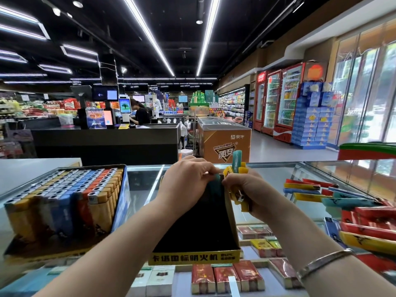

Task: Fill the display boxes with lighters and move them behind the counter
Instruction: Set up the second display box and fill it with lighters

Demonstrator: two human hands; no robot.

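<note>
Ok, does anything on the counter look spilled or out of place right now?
Yes: loose lighters lie scattered in a heap on the glass counter at right, pointing every way, not boxed. The middle display box looks nearly empty, while the left display box is packed in neat rows. Nothing looks damaged.

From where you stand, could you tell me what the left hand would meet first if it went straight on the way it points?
Probably the teal lighter that the left hand is already pinching at the empty yellow-fronted display box; just beyond is the right hand.
</note>
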